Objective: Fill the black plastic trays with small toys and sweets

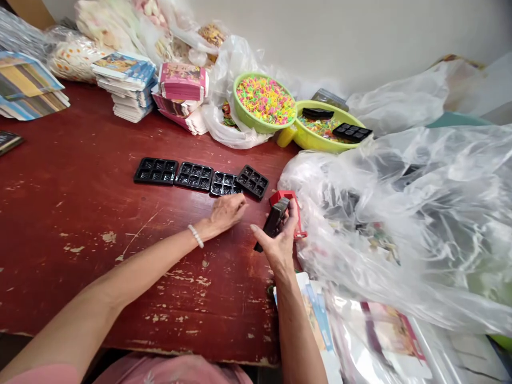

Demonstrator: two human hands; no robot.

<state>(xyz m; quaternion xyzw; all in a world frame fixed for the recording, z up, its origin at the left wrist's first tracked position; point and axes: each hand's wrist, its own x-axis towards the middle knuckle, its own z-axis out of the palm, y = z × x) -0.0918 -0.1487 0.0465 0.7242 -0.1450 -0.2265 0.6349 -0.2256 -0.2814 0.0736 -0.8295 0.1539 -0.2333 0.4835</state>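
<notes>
My right hand grips a stack of black plastic trays, tilted on edge, between thumb and fingers. My left hand, with a white bead bracelet at the wrist, hovers or rests just in front of the tray row; its fingers are curled and no held thing shows. On the red table lie black six-compartment trays: one at the left end, a second beside it, a third partly behind my left hand. Another tray lies askew, overlapping the third. Behind my right hand stands a red plastic piece.
Green bowl with small colourful rings stands at the back, beside a yellow-green bowl with black trays on top. Clear plastic bags crowd the right. Printed card stacks stand at back left. The red table has chipped paint.
</notes>
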